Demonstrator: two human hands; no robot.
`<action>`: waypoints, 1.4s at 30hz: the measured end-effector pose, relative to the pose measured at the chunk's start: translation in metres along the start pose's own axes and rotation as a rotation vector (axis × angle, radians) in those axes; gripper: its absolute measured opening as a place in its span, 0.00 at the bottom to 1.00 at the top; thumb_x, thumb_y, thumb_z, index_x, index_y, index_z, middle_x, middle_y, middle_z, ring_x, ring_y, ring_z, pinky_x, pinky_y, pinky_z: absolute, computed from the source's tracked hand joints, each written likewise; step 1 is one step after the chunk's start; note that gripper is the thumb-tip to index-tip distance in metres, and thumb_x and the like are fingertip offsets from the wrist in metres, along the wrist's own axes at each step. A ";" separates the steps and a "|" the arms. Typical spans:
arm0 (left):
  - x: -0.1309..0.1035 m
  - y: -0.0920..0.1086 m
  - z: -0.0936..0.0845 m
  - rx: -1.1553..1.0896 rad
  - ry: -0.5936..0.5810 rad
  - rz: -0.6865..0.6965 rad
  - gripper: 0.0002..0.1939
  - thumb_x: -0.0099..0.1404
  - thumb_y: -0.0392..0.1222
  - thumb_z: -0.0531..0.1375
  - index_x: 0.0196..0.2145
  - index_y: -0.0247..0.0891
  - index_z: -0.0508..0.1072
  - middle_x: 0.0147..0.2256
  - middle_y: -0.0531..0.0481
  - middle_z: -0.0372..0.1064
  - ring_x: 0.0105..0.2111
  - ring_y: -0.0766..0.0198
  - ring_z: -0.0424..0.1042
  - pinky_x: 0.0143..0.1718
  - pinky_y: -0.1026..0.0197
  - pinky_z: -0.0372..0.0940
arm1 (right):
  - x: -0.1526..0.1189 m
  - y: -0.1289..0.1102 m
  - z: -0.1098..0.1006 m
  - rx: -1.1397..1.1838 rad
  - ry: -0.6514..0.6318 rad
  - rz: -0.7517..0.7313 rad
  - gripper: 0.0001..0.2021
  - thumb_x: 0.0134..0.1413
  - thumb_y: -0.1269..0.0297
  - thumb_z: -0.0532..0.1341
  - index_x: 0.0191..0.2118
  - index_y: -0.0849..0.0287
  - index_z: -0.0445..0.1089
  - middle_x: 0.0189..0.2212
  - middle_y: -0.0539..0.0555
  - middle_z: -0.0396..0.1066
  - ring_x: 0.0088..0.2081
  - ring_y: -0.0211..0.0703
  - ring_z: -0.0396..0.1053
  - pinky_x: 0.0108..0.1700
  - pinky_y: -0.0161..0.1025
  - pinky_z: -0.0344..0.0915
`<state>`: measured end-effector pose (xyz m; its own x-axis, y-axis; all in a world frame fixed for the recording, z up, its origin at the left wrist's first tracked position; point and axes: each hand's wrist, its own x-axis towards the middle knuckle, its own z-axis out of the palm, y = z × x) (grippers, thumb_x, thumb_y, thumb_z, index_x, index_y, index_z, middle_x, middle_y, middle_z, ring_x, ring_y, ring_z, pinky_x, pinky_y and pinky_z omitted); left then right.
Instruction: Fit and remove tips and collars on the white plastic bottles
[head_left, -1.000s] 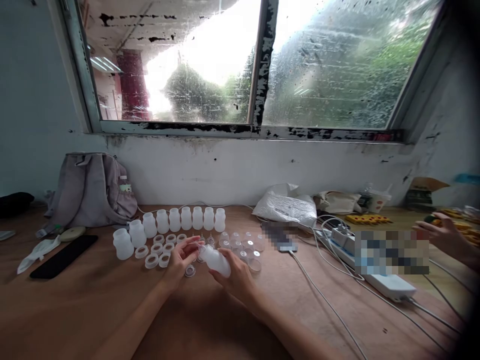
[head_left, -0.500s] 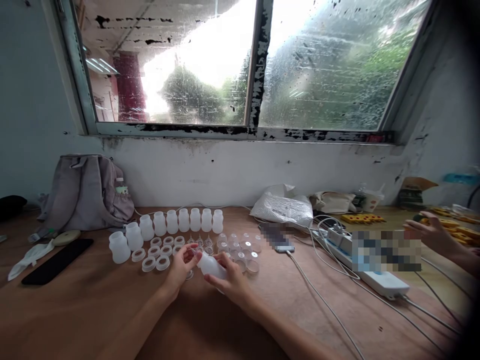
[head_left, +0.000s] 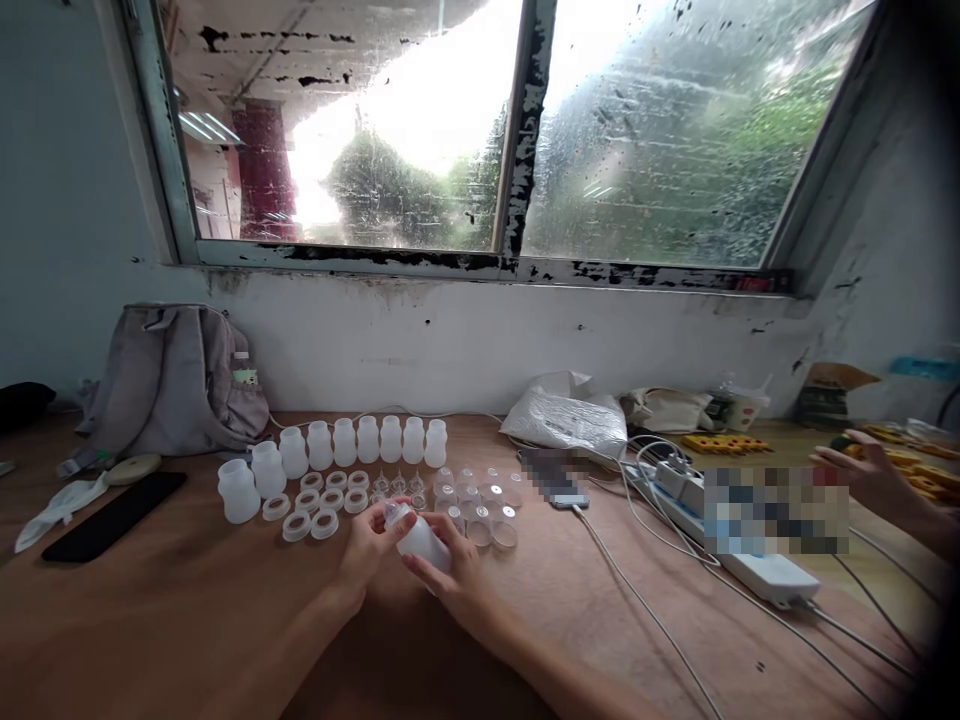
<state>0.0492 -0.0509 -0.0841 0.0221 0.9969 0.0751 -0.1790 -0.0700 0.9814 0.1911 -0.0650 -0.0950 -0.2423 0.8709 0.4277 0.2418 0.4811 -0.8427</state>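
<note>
The left forearm (head_left: 304, 635) and right forearm (head_left: 551, 662) reach forward, slanting inward. The left hand (head_left: 373, 537) is closed in a pinch; the right hand (head_left: 459, 572) curls in a wider grip just beside it.

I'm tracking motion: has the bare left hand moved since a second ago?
Yes: against the row of frosted white waisted bottles, the left hand has drawn slightly away, lower in the view.

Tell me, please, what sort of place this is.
Probably a small workshop: white bottles stand lined up, loose rings lie in front of them, and yellow pieces sit farther right.
</note>
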 end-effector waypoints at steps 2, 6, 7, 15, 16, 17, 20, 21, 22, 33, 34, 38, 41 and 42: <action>0.000 -0.002 0.001 -0.021 0.007 0.009 0.21 0.46 0.48 0.63 0.37 0.35 0.71 0.31 0.48 0.70 0.30 0.64 0.68 0.30 0.67 0.62 | -0.002 -0.001 0.001 0.041 -0.001 0.041 0.14 0.45 0.57 0.59 0.38 0.56 0.62 0.33 0.51 0.67 0.34 0.41 0.65 0.36 0.37 0.61; 0.001 -0.004 0.004 -0.037 0.035 -0.007 0.19 0.46 0.48 0.63 0.34 0.33 0.72 0.26 0.49 0.70 0.26 0.65 0.68 0.27 0.67 0.61 | -0.003 0.001 0.001 0.255 -0.101 0.192 0.12 0.48 0.56 0.56 0.37 0.57 0.59 0.30 0.50 0.66 0.32 0.40 0.65 0.30 0.34 0.61; 0.001 -0.004 0.006 -0.045 0.058 -0.006 0.19 0.46 0.48 0.63 0.34 0.33 0.72 0.26 0.49 0.70 0.26 0.65 0.68 0.27 0.66 0.62 | -0.003 0.002 0.002 0.276 -0.106 0.207 0.12 0.49 0.56 0.55 0.37 0.57 0.59 0.31 0.51 0.66 0.33 0.40 0.65 0.30 0.34 0.62; -0.005 -0.016 0.020 -0.322 0.085 -0.136 0.21 0.49 0.50 0.61 0.38 0.36 0.66 0.37 0.42 0.69 0.32 0.59 0.71 0.31 0.60 0.66 | -0.006 0.009 0.011 0.091 -0.022 0.050 0.20 0.38 0.66 0.62 0.39 0.55 0.53 0.35 0.51 0.63 0.36 0.41 0.64 0.35 0.36 0.62; -0.005 -0.018 0.020 -0.316 0.108 -0.148 0.19 0.49 0.50 0.61 0.36 0.35 0.67 0.36 0.42 0.70 0.31 0.59 0.71 0.31 0.60 0.66 | -0.006 0.008 0.011 0.134 -0.048 0.078 0.21 0.37 0.67 0.62 0.39 0.55 0.53 0.35 0.50 0.63 0.36 0.41 0.64 0.35 0.35 0.62; -0.005 -0.018 0.020 -0.302 0.130 -0.158 0.18 0.49 0.50 0.61 0.34 0.35 0.67 0.35 0.43 0.70 0.30 0.59 0.71 0.30 0.61 0.66 | -0.006 0.007 0.012 0.188 -0.075 0.129 0.20 0.36 0.67 0.62 0.37 0.55 0.53 0.34 0.50 0.64 0.35 0.41 0.64 0.34 0.35 0.62; -0.006 -0.018 0.019 -0.267 0.165 -0.149 0.14 0.49 0.47 0.60 0.29 0.34 0.68 0.30 0.46 0.71 0.28 0.60 0.71 0.28 0.61 0.66 | -0.004 0.005 0.012 0.397 -0.141 0.371 0.19 0.35 0.66 0.63 0.34 0.56 0.53 0.29 0.48 0.64 0.31 0.39 0.65 0.29 0.34 0.62; -0.007 -0.018 0.020 -0.259 0.168 -0.142 0.13 0.49 0.46 0.60 0.28 0.34 0.67 0.29 0.47 0.71 0.27 0.61 0.71 0.27 0.62 0.66 | -0.004 0.004 0.013 0.475 -0.167 0.454 0.19 0.35 0.65 0.63 0.34 0.56 0.52 0.28 0.48 0.63 0.28 0.37 0.65 0.27 0.33 0.61; -0.007 -0.018 0.020 -0.253 0.167 -0.135 0.12 0.49 0.46 0.60 0.27 0.34 0.67 0.28 0.48 0.71 0.26 0.61 0.70 0.27 0.62 0.66 | -0.004 0.004 0.013 0.553 -0.196 0.520 0.20 0.35 0.65 0.62 0.34 0.56 0.52 0.27 0.47 0.63 0.25 0.36 0.64 0.24 0.33 0.60; -0.006 -0.020 0.014 -0.291 -0.015 -0.024 0.10 0.52 0.45 0.57 0.24 0.35 0.65 0.28 0.49 0.67 0.25 0.63 0.68 0.27 0.62 0.63 | -0.008 0.007 0.017 0.783 -0.336 0.528 0.21 0.39 0.56 0.61 0.36 0.57 0.50 0.23 0.47 0.62 0.18 0.35 0.62 0.18 0.32 0.57; -0.005 -0.020 0.014 -0.304 -0.025 -0.017 0.12 0.52 0.47 0.57 0.27 0.34 0.66 0.29 0.49 0.67 0.27 0.63 0.68 0.28 0.62 0.63 | -0.008 0.007 0.017 0.753 -0.271 0.509 0.20 0.40 0.55 0.61 0.35 0.57 0.51 0.24 0.47 0.62 0.20 0.34 0.62 0.20 0.32 0.57; -0.002 -0.020 0.014 -0.327 -0.090 -0.038 0.20 0.52 0.52 0.58 0.38 0.35 0.65 0.33 0.47 0.67 0.34 0.61 0.68 0.34 0.62 0.62 | -0.006 0.014 0.015 0.621 -0.073 0.429 0.16 0.47 0.50 0.55 0.29 0.57 0.51 0.23 0.46 0.58 0.23 0.32 0.59 0.24 0.31 0.57; -0.002 -0.021 0.015 -0.275 -0.139 -0.057 0.19 0.53 0.52 0.58 0.35 0.34 0.66 0.32 0.48 0.68 0.34 0.61 0.67 0.35 0.63 0.61 | 0.002 0.022 0.006 0.448 -0.067 0.323 0.15 0.52 0.50 0.50 0.27 0.57 0.54 0.22 0.47 0.58 0.23 0.33 0.57 0.23 0.31 0.55; -0.002 -0.021 0.015 -0.277 -0.138 -0.051 0.18 0.53 0.51 0.57 0.35 0.35 0.66 0.33 0.48 0.68 0.34 0.61 0.67 0.35 0.63 0.61 | 0.005 0.025 0.001 0.341 -0.065 0.256 0.15 0.52 0.51 0.49 0.25 0.58 0.55 0.21 0.48 0.58 0.23 0.34 0.56 0.23 0.31 0.54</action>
<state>0.0675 -0.0518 -0.1022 0.1673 0.9835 0.0690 -0.4350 0.0109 0.9003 0.1949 -0.0491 -0.1140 -0.2763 0.9444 0.1779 -0.0194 0.1796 -0.9835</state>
